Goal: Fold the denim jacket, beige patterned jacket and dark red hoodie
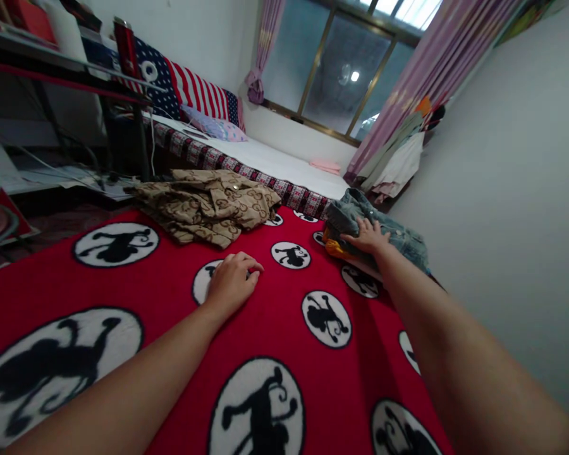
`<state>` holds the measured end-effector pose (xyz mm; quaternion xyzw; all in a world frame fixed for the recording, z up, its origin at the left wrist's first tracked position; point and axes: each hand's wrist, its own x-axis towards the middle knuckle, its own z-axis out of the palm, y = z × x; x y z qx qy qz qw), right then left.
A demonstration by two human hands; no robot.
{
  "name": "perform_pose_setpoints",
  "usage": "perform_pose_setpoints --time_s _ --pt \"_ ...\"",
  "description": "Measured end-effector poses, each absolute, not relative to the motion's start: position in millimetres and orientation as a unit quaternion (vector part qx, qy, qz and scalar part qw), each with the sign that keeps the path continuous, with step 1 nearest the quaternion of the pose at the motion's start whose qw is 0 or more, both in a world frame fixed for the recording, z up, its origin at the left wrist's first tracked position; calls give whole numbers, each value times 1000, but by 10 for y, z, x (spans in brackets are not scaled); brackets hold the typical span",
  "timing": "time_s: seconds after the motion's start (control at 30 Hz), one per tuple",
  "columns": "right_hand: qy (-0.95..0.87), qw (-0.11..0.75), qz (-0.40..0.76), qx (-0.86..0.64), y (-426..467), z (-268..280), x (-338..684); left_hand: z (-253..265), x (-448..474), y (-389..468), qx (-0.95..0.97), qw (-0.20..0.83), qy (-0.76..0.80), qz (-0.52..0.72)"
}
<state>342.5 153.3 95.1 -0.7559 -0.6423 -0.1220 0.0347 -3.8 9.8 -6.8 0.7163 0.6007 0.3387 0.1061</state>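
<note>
My left hand (234, 279) lies on the red blanket (275, 316), fingers loosely bent and thumb apart from the forefinger, with nothing visible in it. A crumpled tan garment with a brown pattern (213, 202) is just beyond this hand, apart from it. Farther right, my right hand (368, 237) rests with spread fingers on a folded blue denim garment (398, 237). That garment tops a small pile, and an orange cloth (336, 248) shows beneath its near left edge. The pile's lower layers are partly hidden by my right forearm.
A bed with a white sheet (284, 158) stands behind, carrying a pillow (215, 125) and a pink folded cloth (325, 166). At left is a desk (66, 74) with a red flask (126, 47). Clothes (398, 164) hang by the purple curtain (417, 95). A wall (512, 189) borders the right.
</note>
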Motion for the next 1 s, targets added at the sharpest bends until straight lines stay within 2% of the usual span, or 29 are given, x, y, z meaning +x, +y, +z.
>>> perform_pose_setpoints --time_s 0.13,0.2,0.33,0.57,0.7,0.9,1.0 --pt "-618 128 -196 -751 995 559 3038 -53 -38 108 714 108 602 341" --pt "-639 117 -156 -744 681 300 2824 -58 -43 109 715 103 602 341" --pt "-645 43 21 -763 129 15 2472 -75 -62 109 721 97 597 338" --pt "-646 78 -2 -760 -505 -32 2154 -53 -92 84 734 94 588 327" --pt "-668 182 -2 -721 -608 -112 2200 -45 -113 44 745 73 585 311" --pt "-599 469 129 -636 -513 -201 2405 -54 -35 -110 770 31 567 291" --pt "-564 536 151 -610 -476 -241 2434 -39 -15 -107 773 8 566 286"
